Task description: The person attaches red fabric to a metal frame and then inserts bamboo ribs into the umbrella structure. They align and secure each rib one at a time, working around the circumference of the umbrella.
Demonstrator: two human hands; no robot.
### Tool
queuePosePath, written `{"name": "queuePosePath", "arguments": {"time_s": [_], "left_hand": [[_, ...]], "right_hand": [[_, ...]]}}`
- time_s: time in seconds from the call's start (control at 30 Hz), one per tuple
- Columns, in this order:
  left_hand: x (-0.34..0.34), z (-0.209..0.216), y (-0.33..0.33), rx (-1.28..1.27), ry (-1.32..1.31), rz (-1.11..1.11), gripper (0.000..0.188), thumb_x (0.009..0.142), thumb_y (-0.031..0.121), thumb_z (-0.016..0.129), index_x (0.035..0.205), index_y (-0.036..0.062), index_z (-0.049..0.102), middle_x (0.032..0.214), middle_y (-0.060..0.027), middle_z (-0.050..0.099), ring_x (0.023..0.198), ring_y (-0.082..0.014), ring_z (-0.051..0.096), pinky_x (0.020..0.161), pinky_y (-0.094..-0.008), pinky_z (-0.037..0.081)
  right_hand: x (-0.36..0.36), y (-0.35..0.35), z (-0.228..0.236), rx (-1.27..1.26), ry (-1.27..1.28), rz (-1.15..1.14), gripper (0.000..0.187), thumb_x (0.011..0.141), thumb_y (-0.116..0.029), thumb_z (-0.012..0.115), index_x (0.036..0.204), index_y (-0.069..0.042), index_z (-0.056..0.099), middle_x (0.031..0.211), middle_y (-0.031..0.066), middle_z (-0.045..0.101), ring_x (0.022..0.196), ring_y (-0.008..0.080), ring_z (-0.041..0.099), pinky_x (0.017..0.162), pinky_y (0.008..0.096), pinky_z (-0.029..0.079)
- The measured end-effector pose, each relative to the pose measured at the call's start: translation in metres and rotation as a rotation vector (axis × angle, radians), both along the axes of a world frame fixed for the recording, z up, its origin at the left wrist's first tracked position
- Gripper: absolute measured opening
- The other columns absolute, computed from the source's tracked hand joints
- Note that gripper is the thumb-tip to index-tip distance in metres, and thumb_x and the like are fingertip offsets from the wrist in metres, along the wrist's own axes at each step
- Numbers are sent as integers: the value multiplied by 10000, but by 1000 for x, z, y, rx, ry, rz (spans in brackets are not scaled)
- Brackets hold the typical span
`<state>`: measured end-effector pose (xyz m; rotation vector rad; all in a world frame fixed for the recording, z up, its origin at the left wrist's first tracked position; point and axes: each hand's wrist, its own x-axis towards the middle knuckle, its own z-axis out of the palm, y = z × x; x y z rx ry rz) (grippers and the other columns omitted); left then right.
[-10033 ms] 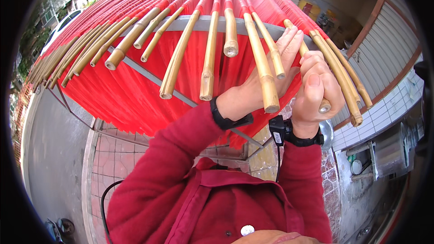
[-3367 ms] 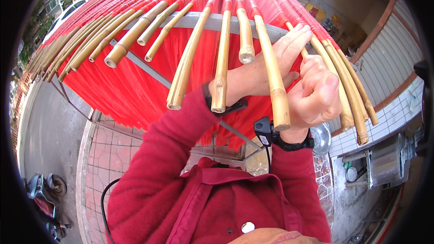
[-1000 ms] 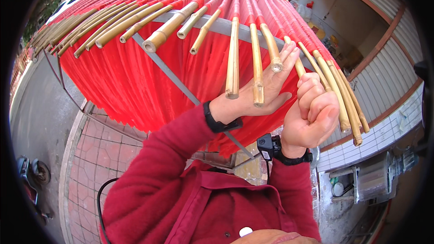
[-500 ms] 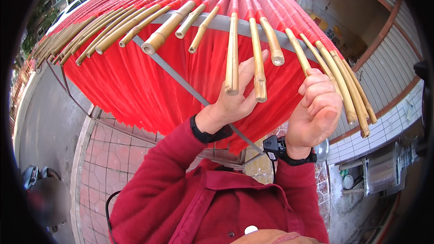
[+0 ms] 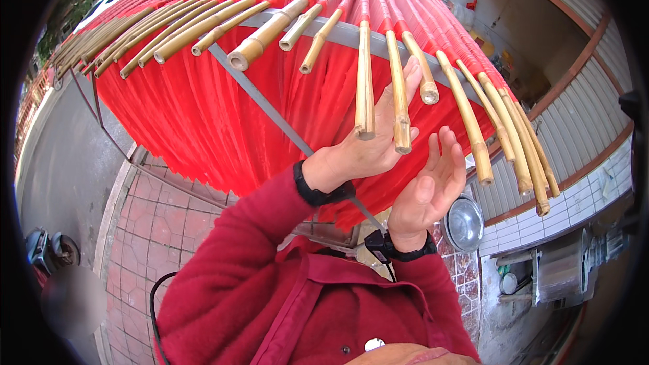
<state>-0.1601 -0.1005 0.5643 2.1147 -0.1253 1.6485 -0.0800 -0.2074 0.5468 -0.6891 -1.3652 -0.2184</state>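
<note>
Over left hand [image 5: 358,157], beside right hand [image 5: 433,192], bamboo poles [image 5: 466,115] jut

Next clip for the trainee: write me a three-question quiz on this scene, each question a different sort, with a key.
1. True or false: the right hand is open, gripping none of the poles.
2. Which is partly hidden behind poles?
A) the right hand
B) the left hand
C) neither hand
3. What colour is the material hanging below the poles?

Key: 1. True. 2. B. 3. Red.
</note>
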Motion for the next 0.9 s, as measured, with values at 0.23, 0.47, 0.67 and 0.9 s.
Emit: {"name": "queuePosePath", "arguments": {"time_s": [0.23, 0.47, 0.67, 0.9], "left_hand": [[11, 10, 8, 89, -5, -82, 925, 824, -149, 630, 1635, 17, 218, 1683, -252, 219, 1575, -404, 204, 1268, -480, 251], [13, 5, 20, 3, -37, 36, 888, 826, -134, 596, 1627, 7, 239, 1658, -255, 282, 1561, -409, 244, 1271, -478, 239], [12, 5, 39, 4, -101, 60, 742, 965, -50, 568, 1613, 9, 211, 1627, -315, 277, 1514, -477, 309, 1233, -540, 319], [20, -3, 52, 48, -129, 25, 819, 950, 70, 657, 1621, 11, 191, 1655, -298, 228, 1543, -462, 250, 1245, -523, 299]], "right_hand": [[0, 9, 17, -92, -221, -142, 709, 1003, -136, 516, 1595, 59, 180, 1651, 257, 254, 1556, 372, 242, 1271, 519, 195], [1, 24, 11, 21, -135, 4, 722, 975, -159, 589, 1569, -6, 209, 1612, 248, 309, 1537, 369, 283, 1266, 523, 225], [-11, 49, 19, 145, -195, 18, 778, 956, -218, 679, 1567, -49, 228, 1598, 256, 320, 1524, 395, 304, 1256, 530, 247], [-14, 75, 49, 209, -290, -44, 702, 978, -483, 679, 1416, -30, 371, 1374, 210, 509, 1343, 337, 490, 1168, 502, 375]]}}
